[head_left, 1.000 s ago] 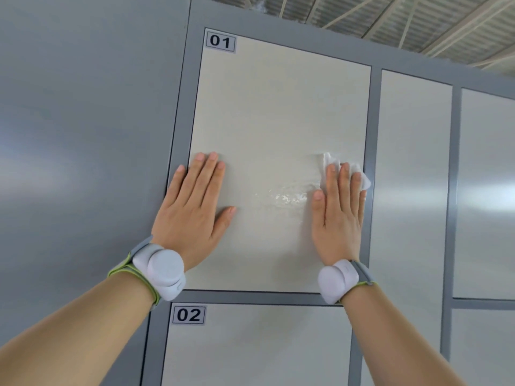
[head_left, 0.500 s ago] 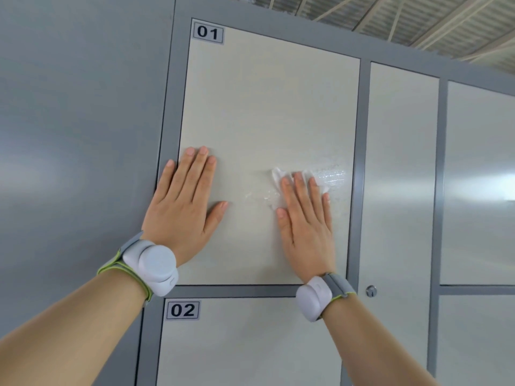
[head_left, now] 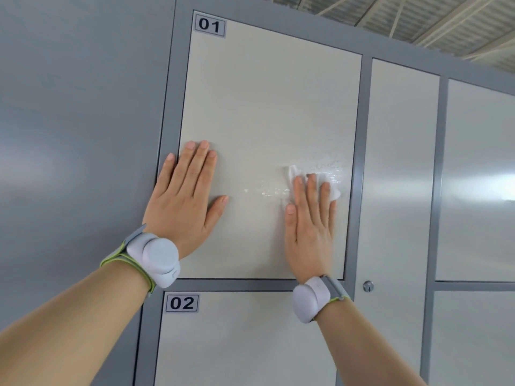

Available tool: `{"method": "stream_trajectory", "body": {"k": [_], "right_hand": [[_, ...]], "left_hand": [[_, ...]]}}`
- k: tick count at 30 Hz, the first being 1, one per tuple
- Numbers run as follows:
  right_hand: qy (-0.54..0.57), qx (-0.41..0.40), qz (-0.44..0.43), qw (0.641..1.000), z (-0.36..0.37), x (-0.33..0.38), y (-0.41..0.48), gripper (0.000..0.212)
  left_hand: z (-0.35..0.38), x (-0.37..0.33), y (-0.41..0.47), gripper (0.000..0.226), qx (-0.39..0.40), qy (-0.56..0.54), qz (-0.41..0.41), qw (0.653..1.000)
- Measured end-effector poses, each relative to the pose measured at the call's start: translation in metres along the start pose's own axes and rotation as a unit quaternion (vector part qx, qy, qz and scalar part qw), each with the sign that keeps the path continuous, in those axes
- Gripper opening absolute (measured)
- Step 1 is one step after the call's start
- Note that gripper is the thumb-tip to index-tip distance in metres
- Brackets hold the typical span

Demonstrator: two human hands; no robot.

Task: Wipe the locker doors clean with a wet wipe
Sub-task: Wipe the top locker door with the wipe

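The fingers (head_left: 312,190) of the right hand (head_left: 309,227) are extended flat and held close together, pressed onto a white wet wipe (head_left: 295,174); nothing is gripped, the wipe being pinned against the surface beneath the fingertips. The wipe is seen crumpled and creased, with a bunched edge projecting above the fingertips and a smaller portion showing to the right of the little finger. It is located on the locker door marked 01 (head_left: 267,101), in the lower right part of that door, near its right edge.

A wet streak (head_left: 264,192) is noted on door 01, running left from the wipe toward the middle of the door, and a further glistening patch is observed above and right of the wipe.

The left hand (head_left: 186,199) is laid flat and open on the lower left part of door 01, fingers extended and together, thumb spread to the right; nothing is held. Its little finger lies at the door's left edge, over the grey frame (head_left: 170,107).

A white wrist device (head_left: 154,257) on a grey and green strap is worn on the left wrist, and a like device (head_left: 312,298) on the right wrist.

Below door 01, the door marked 02 (head_left: 245,344) is visible. To the right of door 01 a narrow door (head_left: 401,162) bearing a round lock (head_left: 368,286) is recorded.
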State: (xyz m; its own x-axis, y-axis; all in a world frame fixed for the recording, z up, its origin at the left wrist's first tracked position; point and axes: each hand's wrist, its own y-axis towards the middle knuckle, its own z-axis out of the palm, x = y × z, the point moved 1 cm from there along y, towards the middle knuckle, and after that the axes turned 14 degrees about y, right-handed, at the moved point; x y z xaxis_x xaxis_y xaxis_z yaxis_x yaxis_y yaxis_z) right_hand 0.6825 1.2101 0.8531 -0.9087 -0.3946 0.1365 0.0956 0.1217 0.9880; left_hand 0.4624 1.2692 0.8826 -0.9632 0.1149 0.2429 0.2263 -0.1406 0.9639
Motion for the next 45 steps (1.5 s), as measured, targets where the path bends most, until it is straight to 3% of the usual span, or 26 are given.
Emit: {"method": "stream_trajectory", "body": {"k": [7, 20, 29, 40, 45], "right_hand": [[-0.017, 0.048, -0.074, 0.996, -0.004, -0.006, -0.008, 0.051], [-0.01, -0.027, 0.056, 0.998, -0.01, -0.021, -0.014, 0.06], [-0.01, 0.023, -0.039, 0.999, -0.002, -0.009, -0.034, 0.052], [-0.02, -0.017, 0.044, 0.999, -0.009, -0.029, -0.033, 0.057], [-0.017, 0.055, -0.047, 0.997, 0.0, -0.004, -0.037, 0.054]], "left_hand": [[0.001, 0.0, -0.001, 0.069, -0.009, -0.004, 0.003, 1.0], [0.0, 0.0, -0.001, 0.07, -0.01, -0.005, 0.001, 1.0], [0.002, 0.001, -0.001, 0.07, -0.013, -0.009, 0.004, 1.0], [0.001, 0.001, -0.002, 0.07, -0.006, -0.005, 0.004, 1.0], [0.001, 0.001, -0.001, 0.069, -0.002, -0.006, 0.007, 1.0]]}}
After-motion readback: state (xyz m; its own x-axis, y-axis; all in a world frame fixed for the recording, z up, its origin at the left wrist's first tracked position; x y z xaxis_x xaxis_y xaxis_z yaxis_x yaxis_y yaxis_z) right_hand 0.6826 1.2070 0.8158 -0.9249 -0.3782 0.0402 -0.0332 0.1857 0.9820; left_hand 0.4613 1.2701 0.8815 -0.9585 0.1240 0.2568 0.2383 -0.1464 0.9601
